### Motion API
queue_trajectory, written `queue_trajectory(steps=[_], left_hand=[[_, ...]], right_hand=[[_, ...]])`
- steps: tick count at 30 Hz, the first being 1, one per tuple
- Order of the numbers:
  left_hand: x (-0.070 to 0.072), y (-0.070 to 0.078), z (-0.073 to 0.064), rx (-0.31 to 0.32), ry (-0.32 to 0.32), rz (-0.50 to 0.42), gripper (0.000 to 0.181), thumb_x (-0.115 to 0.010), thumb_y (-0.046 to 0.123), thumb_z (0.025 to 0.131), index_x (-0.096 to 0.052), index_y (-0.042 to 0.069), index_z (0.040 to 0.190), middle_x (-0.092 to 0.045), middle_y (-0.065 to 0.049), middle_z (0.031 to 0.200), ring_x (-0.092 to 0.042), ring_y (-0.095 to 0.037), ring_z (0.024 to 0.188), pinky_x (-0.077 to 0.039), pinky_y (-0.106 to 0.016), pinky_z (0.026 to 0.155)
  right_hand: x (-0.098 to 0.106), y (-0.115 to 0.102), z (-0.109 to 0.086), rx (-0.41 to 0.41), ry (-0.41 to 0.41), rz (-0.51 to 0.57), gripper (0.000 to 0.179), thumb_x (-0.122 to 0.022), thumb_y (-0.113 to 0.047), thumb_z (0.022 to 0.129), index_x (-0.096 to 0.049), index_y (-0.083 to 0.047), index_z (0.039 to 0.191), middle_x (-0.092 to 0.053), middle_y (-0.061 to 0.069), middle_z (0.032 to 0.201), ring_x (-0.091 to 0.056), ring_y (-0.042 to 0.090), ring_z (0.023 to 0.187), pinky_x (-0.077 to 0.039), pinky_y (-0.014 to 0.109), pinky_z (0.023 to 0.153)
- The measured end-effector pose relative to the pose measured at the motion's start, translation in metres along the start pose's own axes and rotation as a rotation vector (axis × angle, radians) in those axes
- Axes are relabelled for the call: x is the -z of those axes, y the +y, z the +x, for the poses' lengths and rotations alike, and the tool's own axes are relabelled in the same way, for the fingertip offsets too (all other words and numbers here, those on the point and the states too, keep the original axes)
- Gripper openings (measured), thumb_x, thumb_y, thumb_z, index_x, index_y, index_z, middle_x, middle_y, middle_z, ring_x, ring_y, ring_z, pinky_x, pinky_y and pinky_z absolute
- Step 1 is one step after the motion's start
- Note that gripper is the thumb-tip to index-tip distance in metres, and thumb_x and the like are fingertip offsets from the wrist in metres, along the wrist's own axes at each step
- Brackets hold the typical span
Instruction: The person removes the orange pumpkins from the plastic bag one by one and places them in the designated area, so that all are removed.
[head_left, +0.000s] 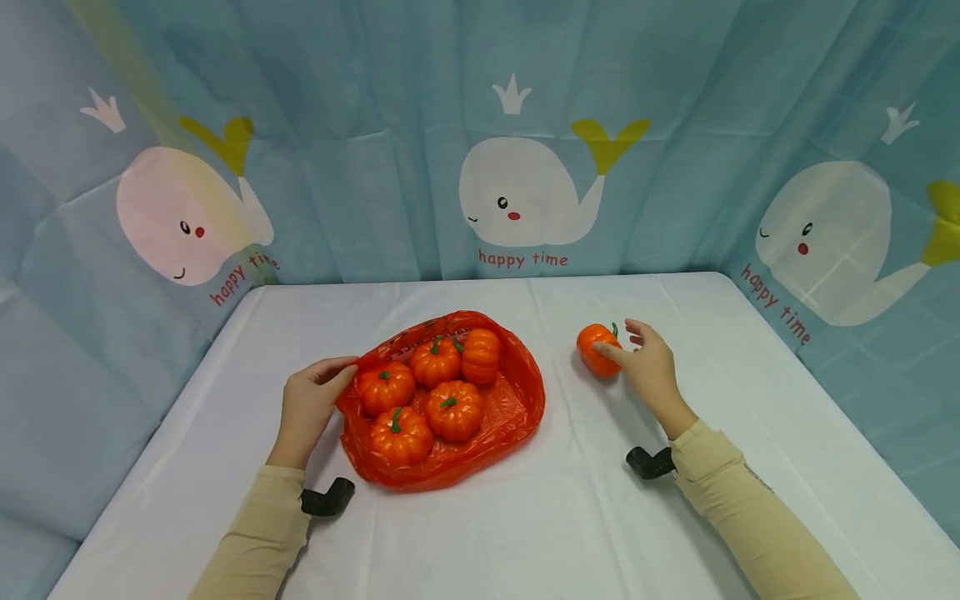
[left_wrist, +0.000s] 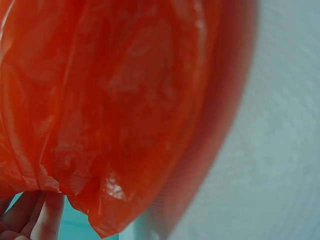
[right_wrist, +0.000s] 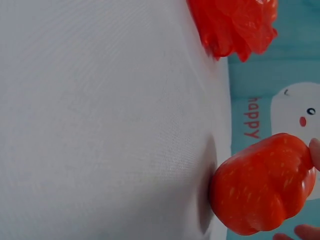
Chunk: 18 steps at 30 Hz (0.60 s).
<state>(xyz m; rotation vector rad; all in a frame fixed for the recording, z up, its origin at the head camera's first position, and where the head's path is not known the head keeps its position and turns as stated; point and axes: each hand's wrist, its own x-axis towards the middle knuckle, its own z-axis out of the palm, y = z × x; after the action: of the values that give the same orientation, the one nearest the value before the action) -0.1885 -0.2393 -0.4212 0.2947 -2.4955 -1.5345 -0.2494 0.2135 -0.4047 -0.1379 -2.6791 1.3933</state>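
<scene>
Several small orange toy pumpkins [head_left: 454, 411] with green stems lie inside a red plastic bag [head_left: 517, 408], its mouth spread wide and facing up. My left hand [head_left: 309, 408] pinches the bag's left rim between thumb and fingers. In the left wrist view the bag's side [left_wrist: 125, 100] covers much of the picture, and only part of the fingers [left_wrist: 49, 215] shows below it. Right of the bag, another toy pumpkin [head_left: 597, 350] sits tilted on the table. My right hand [head_left: 651, 367] has its thumb against this pumpkin [right_wrist: 262, 185], while its other fingers stand apart from it.
A white cloth covers the table [head_left: 465, 542]. Behind and at both sides hangs a blue curtain [head_left: 352, 192] printed with whales. Black wrist-worn pieces [head_left: 327, 497] stick out at both sleeves.
</scene>
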Motion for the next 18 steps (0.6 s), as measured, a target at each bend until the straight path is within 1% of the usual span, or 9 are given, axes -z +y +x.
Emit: queue_trajectory(steps=[3,7,13,18], left_hand=[[-0.0001,0.0001,0.0000,-0.003,0.001,0.000,0.040,-0.063,0.038,0.097,-0.071,0.009,0.123,-0.068,-0.015,0.126,-0.056,0.007,0.094,-0.049,-0.006,0.076],[0.0002,-0.0003,0.0001,-0.003,0.003,-0.003,0.040,-0.063,0.038,0.097,-0.071,0.009,0.123,-0.069,-0.015,0.125,-0.057,0.008,0.093,-0.049,-0.005,0.076],[-0.0002,-0.0018,0.0009,-0.004,0.002,0.002,0.040,-0.062,0.039,0.097,-0.071,0.009,0.122,-0.069,-0.015,0.125,-0.057,0.005,0.095,-0.050,-0.006,0.077],[-0.0003,-0.0022,0.0009,-0.011,0.002,0.001,0.040,-0.063,0.039,0.097,-0.071,0.009,0.122,-0.069,-0.014,0.125,-0.057,0.006,0.095,-0.049,-0.006,0.077]], right_hand=[[0.0017,-0.0016,0.0001,-0.081,-0.074,0.005,0.084,-0.071,-0.039,0.091,-0.032,0.002,0.152,-0.041,0.024,0.153,-0.043,0.039,0.138,-0.041,0.051,0.112],[0.0011,-0.0013,0.0009,-0.139,-0.143,0.008,0.091,-0.069,-0.048,0.090,-0.028,0.002,0.154,-0.042,0.023,0.154,-0.044,0.037,0.139,-0.042,0.048,0.112],[-0.0028,0.0001,0.0025,-0.149,-0.170,-0.025,0.095,-0.069,-0.054,0.088,-0.030,0.004,0.153,-0.041,0.025,0.153,-0.042,0.038,0.140,-0.039,0.049,0.114],[-0.0047,0.0002,0.0027,-0.149,-0.162,-0.045,0.092,-0.071,-0.050,0.087,-0.034,0.004,0.151,-0.043,0.025,0.152,-0.041,0.039,0.140,-0.037,0.049,0.116]])
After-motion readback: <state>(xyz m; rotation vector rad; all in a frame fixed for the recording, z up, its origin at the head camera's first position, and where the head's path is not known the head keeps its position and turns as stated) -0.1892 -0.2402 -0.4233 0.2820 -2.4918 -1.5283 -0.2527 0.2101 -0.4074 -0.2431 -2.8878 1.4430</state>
